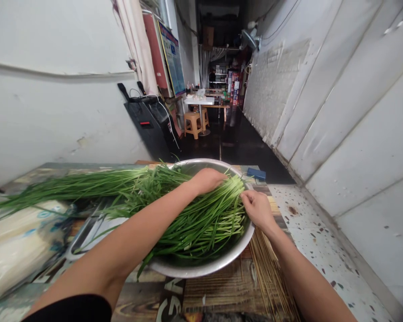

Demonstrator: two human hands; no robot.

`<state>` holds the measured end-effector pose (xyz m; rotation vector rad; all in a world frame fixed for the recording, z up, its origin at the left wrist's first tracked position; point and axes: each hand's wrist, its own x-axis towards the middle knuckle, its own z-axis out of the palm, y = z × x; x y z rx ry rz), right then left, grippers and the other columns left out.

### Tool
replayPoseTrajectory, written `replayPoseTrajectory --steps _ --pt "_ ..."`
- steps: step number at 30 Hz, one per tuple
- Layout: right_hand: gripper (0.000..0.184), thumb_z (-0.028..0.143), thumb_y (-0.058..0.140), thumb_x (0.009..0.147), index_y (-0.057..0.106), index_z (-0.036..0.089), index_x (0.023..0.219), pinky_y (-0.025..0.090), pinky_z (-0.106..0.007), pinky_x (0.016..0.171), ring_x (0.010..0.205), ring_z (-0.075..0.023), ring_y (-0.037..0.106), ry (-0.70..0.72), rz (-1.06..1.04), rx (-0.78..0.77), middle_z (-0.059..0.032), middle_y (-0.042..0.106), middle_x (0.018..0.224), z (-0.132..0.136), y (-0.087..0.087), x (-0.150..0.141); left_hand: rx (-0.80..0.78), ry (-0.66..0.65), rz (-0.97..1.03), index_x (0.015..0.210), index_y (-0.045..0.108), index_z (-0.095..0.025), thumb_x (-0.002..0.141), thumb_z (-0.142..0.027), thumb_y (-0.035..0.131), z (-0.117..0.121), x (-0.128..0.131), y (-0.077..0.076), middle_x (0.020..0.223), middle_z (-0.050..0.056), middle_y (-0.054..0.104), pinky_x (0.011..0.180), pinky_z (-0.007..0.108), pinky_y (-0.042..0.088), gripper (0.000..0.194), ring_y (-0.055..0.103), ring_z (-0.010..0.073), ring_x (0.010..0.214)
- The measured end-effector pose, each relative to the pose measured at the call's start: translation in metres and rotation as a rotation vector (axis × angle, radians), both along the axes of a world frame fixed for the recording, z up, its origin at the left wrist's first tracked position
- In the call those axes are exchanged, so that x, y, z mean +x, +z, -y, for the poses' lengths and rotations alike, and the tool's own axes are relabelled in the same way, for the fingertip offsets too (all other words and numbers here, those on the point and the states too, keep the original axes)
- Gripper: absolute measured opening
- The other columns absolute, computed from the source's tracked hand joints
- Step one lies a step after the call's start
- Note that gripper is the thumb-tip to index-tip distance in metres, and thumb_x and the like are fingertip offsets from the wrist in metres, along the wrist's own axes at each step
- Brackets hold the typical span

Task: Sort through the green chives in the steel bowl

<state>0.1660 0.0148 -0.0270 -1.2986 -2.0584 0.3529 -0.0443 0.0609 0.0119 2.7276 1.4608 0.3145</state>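
Observation:
A wide metal basin (201,270) is heaped with long green garlic chives (201,223), their pale cut ends pointing right. My left hand (210,180) reaches across the heap and is closed on chives near their pale ends; its fingertips are partly hidden among the stalks. At the basin's right rim, my right hand (257,205) is closed in a pinch beside those ends. What lies between its fingers is too small to make out. More chives (80,185) stretch left past the rim over the table.
Thin bamboo skewers (272,273) lie on the wood-patterned table (134,299) right of the basin. A blue box (256,174) sits beyond the rim. At left are a plastic-wrapped pale bundle (23,241) and a metal tray (87,232). Stools (192,124) and a white table (199,101) stand farther back.

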Motion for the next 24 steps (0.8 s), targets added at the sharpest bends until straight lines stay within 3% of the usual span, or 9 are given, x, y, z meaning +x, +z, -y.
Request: replayPoseTrajectory --steps 4,7,12,17,24 --pt "0.03 0.026 0.041 0.083 0.057 0.018 0.059 0.031 -0.023 0.061 0.056 -0.0127 0.05 -0.004 -0.015 0.003 0.0008 0.054 0.053 0.0 0.0 0.0 0.012 -0.005 0.053 0.102 0.07 -0.022 0.085 -0.025 0.044 0.004 -0.006 0.002 0.098 0.007 0.071 0.082 0.028 0.044 0.031 0.064 0.0203 0.09" --pt "0.031 0.026 0.041 0.084 0.055 0.019 0.057 0.032 -0.023 0.061 0.056 -0.0126 0.049 0.0 -0.014 0.0 0.0013 0.052 0.052 0.0 0.0 0.0 0.049 0.04 0.205 0.099 0.071 -0.021 0.083 -0.024 0.045 0.002 -0.01 0.001 0.101 0.004 0.071 0.086 0.026 0.043 0.031 0.063 0.0182 0.093" --pt "0.032 0.026 0.04 0.084 0.053 0.019 0.056 0.032 -0.023 0.063 0.054 -0.012 0.048 0.001 0.008 0.01 0.002 0.051 0.051 0.0 -0.002 0.001 -0.076 0.297 0.454 0.092 0.074 -0.02 0.074 -0.023 0.052 -0.009 -0.016 0.001 0.081 0.001 0.073 0.071 0.024 0.046 0.028 0.063 0.0154 0.071" --pt "0.031 0.026 0.041 0.084 0.054 0.019 0.057 0.032 -0.023 0.063 0.056 -0.0121 0.049 -0.003 0.006 0.007 0.002 0.051 0.052 0.0 -0.001 0.0 -0.134 0.527 0.714 0.078 0.074 -0.014 0.072 -0.03 0.056 -0.015 -0.018 0.001 0.067 0.003 0.07 0.057 0.023 0.04 0.025 0.056 0.013 0.057" --pt "0.031 0.025 0.042 0.083 0.055 0.019 0.056 0.033 -0.023 0.062 0.057 -0.0121 0.05 0.001 -0.03 -0.004 0.0009 0.054 0.053 0.002 0.001 -0.001 -0.191 0.559 0.79 0.072 0.072 -0.015 0.07 -0.033 0.057 -0.02 -0.001 -0.014 0.065 0.003 0.069 0.053 0.022 0.038 0.023 0.052 0.0108 0.052"
